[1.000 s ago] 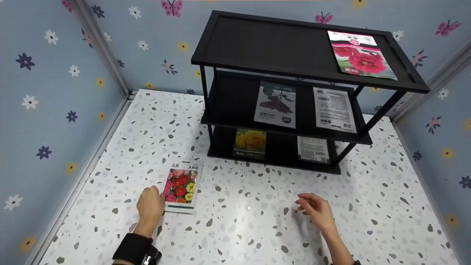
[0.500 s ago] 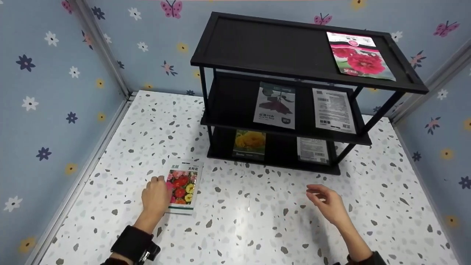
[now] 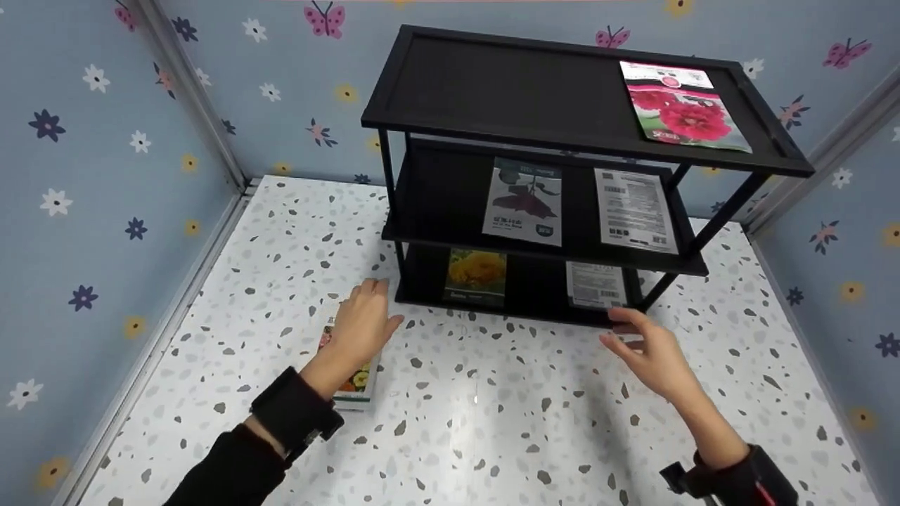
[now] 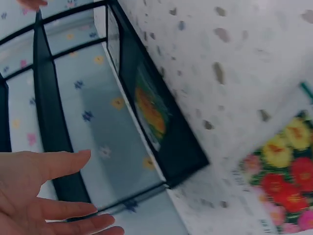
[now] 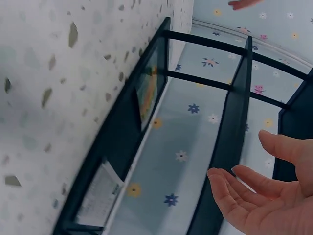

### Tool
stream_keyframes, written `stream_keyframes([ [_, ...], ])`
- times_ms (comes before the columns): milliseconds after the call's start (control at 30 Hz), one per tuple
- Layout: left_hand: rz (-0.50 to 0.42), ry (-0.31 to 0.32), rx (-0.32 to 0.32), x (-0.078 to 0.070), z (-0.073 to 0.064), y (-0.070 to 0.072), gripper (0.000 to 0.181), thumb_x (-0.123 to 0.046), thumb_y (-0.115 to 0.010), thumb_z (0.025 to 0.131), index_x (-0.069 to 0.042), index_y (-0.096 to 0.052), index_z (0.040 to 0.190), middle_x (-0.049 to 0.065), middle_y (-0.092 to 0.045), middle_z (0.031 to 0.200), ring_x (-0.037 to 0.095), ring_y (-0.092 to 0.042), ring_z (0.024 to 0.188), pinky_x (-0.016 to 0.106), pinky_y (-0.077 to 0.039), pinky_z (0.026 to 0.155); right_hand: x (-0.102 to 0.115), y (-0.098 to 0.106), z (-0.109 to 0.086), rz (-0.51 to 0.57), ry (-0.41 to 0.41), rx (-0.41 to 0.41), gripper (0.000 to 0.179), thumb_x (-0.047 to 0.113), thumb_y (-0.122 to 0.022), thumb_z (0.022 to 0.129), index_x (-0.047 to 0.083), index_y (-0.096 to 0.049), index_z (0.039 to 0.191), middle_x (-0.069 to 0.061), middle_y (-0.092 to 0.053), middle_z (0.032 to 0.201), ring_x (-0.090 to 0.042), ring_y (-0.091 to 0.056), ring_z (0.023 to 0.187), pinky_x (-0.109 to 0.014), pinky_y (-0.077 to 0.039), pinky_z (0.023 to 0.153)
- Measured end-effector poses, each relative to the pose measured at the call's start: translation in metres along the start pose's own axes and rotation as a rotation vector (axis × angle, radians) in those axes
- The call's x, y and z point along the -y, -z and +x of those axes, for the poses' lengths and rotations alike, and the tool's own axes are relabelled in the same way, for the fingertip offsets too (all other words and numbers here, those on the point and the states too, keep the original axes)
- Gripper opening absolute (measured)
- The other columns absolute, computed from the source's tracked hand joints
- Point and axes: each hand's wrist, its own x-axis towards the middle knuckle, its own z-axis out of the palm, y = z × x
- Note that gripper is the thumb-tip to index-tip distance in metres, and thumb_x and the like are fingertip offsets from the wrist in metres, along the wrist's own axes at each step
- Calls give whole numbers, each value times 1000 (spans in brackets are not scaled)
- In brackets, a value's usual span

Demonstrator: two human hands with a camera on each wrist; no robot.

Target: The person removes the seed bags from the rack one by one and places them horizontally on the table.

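My left hand (image 3: pixel 360 325) hovers above a seed packet (image 3: pixel 358 383) with red and yellow flowers, hiding much of it. Its thumb is spread from the fingers and it holds nothing, as the left wrist view also shows. The same packet (image 4: pixel 288 181) lies at that view's right side. Near the lower right front of a black three-tier shelf (image 3: pixel 506 91) is my right hand (image 3: pixel 650 355). In the right wrist view that hand (image 5: pixel 274 191) has loosely bent fingers, thumb apart, with nothing in its grasp.
A pink-flower packet (image 3: pixel 685 116) lies on the top tier. The middle tier bears a grey packet (image 3: pixel 524 207) and a text-covered packet (image 3: pixel 636 218). Below are a yellow-flower packet (image 3: pixel 477 270) and another white packet (image 3: pixel 598 284). Flower-patterned walls (image 3: pixel 84 211) surround the speckled surface (image 3: pixel 478 436).
My left hand has left the packet's left edge and moved up and right over it. My right hand has moved forward and right, closer to the shelf. The packets stay where they were.
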Motion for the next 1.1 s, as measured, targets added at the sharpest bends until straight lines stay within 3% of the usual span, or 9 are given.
stream_keyframes([
  [200, 13, -101, 126, -46, 29, 24, 59, -21, -68, 81, 12, -44, 124, 27, -49, 117, 37, -50, 105, 44, -45, 86, 24, 23, 15, -44, 21, 14, 41, 5, -64, 83, -9, -50, 118, -23, -55, 110, -37, -57, 91, -27, -51, 71],
  [400, -2, -196, 230, -106, 54, 59, 60, -28, -64, 84, 8, -42, 128, 20, -47, 123, 31, -48, 109, 35, -45, 88, 53, 45, 33, -150, 137, -13, 42, 5, -65, 82, -6, -51, 120, -20, -55, 113, -29, -55, 93, -11, -43, 70],
  [500, -34, -232, 267, -135, 64, 75, 61, -29, -63, 85, 6, -41, 129, 18, -45, 127, 28, -47, 113, 32, -42, 92, 68, 59, 39, -184, 175, -30, 40, 5, -65, 82, -5, -52, 119, -19, -56, 112, -28, -55, 94, -13, -43, 70],
  [600, -48, -258, 284, -157, 74, 90, 61, -31, -63, 85, 4, -41, 130, 16, -45, 129, 25, -46, 115, 29, -40, 94, 82, 74, 45, -222, 186, -43, 37, 8, -64, 84, -3, -54, 118, -18, -57, 111, -27, -56, 93, -19, -46, 73],
  [700, -80, -274, 300, -176, 85, 103, 59, -30, -62, 86, 2, -41, 131, 14, -45, 130, 22, -44, 117, 27, -39, 94, 96, 89, 52, -256, 189, -63, 35, 11, -62, 85, -2, -55, 117, -17, -58, 109, -25, -55, 91, -17, -46, 73],
  [800, -117, -272, 317, -193, 96, 116, 58, -31, -60, 87, -1, -41, 132, 10, -42, 134, 19, -41, 119, 24, -37, 95, 112, 104, 61, -282, 163, -85, 34, 14, -60, 87, -1, -55, 117, -17, -58, 109, -24, -54, 91, -10, -42, 70],
  [933, -214, -240, 340, -214, 112, 132, 58, -32, -59, 87, -5, -39, 134, 5, -40, 136, 12, -49, 105, 20, -35, 95, 128, 123, 76, -314, 71, -131, 37, 22, -59, 88, 1, -55, 118, -17, -58, 111, -25, -54, 94, -8, -40, 71],
  [1033, -297, -204, 339, -228, 122, 140, 56, -32, -59, 87, -6, -40, 132, 3, -40, 134, 9, -47, 99, 17, -35, 92, 133, 134, 88, -348, -23, -153, 44, 28, -56, 89, 1, -50, 123, -18, -55, 117, -30, -54, 100, -23, -45, 82],
  [1100, -344, -193, 318, -236, 127, 143, 41, -31, -60, 87, -5, -50, 117, 1, -51, 112, 6, -48, 86, 14, -39, 81, 135, 140, 97, -374, -81, -161, 48, 30, -53, 91, 1, -46, 127, -19, -52, 122, -35, -52, 104, -36, -44, 87],
])
